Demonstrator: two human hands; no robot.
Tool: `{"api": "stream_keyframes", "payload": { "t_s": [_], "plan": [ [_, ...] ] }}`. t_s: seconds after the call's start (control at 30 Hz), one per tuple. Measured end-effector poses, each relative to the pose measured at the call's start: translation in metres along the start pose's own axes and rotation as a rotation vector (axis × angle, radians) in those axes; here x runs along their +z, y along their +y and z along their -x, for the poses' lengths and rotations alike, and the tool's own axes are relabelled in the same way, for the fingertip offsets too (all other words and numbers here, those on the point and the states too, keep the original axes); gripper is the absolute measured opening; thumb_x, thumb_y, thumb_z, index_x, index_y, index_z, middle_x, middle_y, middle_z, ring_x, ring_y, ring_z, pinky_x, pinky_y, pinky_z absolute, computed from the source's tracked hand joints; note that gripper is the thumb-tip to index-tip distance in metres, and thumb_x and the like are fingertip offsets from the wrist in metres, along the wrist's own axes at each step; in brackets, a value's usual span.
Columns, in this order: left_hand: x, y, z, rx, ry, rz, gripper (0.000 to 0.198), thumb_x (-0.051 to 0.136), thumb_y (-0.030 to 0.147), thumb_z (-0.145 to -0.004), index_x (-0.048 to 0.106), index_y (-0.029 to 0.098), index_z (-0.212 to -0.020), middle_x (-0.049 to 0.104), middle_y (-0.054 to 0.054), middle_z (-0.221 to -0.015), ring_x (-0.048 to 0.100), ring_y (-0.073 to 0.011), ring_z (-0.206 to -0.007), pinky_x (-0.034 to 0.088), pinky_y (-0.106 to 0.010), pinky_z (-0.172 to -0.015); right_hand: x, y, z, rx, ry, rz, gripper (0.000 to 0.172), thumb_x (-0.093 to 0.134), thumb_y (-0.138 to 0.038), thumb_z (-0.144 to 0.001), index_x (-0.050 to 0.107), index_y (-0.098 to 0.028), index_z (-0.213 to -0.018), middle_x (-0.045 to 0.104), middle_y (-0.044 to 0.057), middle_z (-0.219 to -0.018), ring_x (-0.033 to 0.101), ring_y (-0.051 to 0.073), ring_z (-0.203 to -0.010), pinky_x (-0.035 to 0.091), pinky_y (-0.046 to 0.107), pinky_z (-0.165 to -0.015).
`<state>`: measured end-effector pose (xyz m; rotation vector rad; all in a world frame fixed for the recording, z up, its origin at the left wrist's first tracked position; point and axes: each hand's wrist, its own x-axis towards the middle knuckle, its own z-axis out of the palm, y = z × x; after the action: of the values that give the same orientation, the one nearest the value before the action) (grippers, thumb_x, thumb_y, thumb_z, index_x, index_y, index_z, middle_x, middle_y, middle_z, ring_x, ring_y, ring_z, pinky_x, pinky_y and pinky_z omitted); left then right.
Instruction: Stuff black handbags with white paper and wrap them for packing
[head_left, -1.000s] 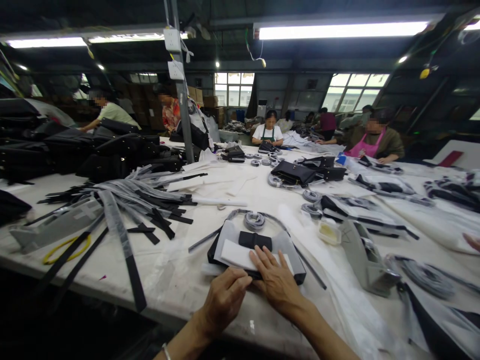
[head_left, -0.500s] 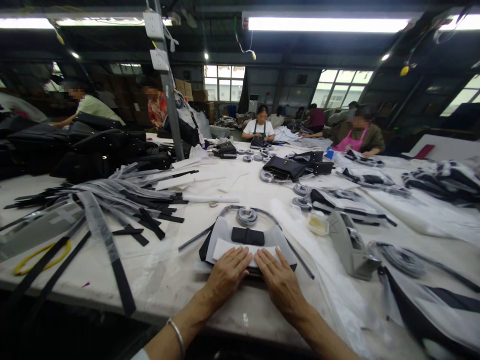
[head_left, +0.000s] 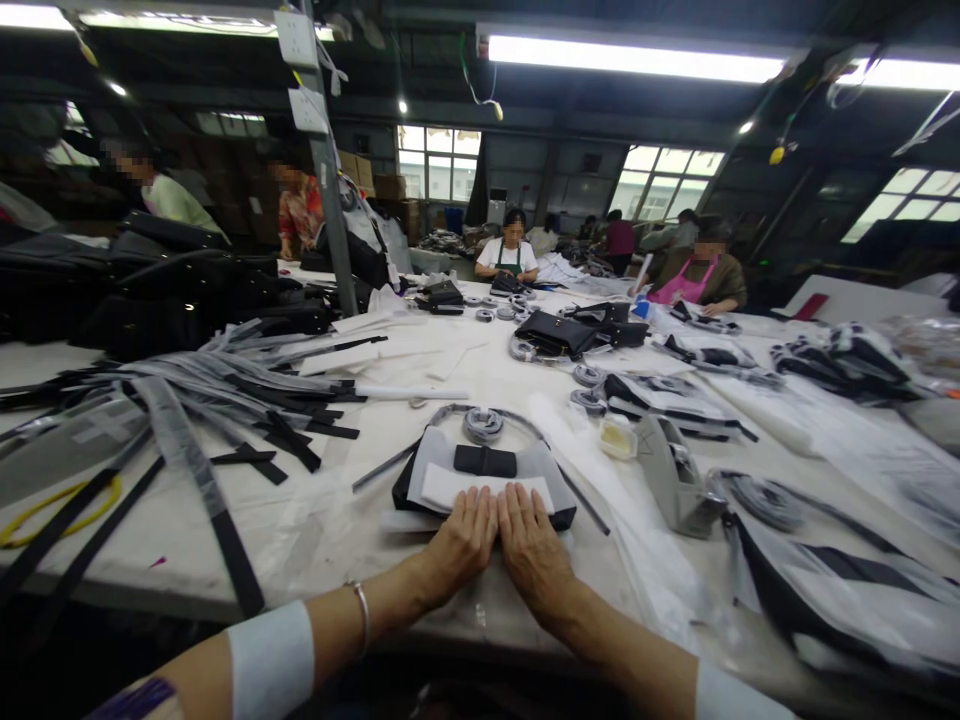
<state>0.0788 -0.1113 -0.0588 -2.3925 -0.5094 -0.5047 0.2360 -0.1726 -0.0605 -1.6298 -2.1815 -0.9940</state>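
Drawn closer together, left hand (head_left: 469, 535) and right hand (head_left: 529, 545) are laid flat, ungripping, on white padding (head_left: 448, 487) atop the black, translucent-sheeted bag (head_left: 406, 485) on the table (head_left: 322, 560); something yellowish (head_left: 615, 438) is held in a clear tub (head_left: 630, 446).

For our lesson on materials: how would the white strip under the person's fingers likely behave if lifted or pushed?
The white strip looks thin, so it is probably light and may sag when lifted. It lies flat on the sheet-covered bag, so it seems unlikely to roll.

Left hand (head_left: 461, 540), right hand (head_left: 531, 548) slid closer together, apparently touching.
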Motion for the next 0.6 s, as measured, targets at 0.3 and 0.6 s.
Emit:
{"api": "stream_keyframes", "payload": {
  "t_s": [0.3, 0.6],
  "plan": [
    [-0.002, -0.031, -0.007, 0.033, 0.014, 0.086, 0.042, 0.035, 0.006, -0.094, 0.049, 0.002, -0.134, 0.061, -0.023, -0.131, 0.064, -0.0263, -0.113, 0.05, -0.039, -0.094, 0.002, 0.016, -0.009, 0.0, -0.014, -0.035, 0.047, 0.041, -0.01, -0.093, 0.049, -0.007, -0.139, 0.059, 0.017, -0.138, 0.05, 0.031, -0.131, 0.038, 0.05, -0.11],
    [0.001, -0.044, -0.018, -0.081, 0.168, 0.094, 0.045, 0.036, 0.007, -0.088, 0.055, 0.004, -0.128, 0.065, -0.019, -0.124, 0.063, -0.0284, -0.111, 0.047, -0.042, -0.096, -0.019, 0.043, -0.051, -0.07, -0.068, -0.187, 0.042, 0.045, -0.016, -0.095, 0.045, -0.012, -0.137, 0.067, 0.013, -0.114, 0.061, 0.024, -0.1, 0.045, 0.039, -0.089]
  ]
}}
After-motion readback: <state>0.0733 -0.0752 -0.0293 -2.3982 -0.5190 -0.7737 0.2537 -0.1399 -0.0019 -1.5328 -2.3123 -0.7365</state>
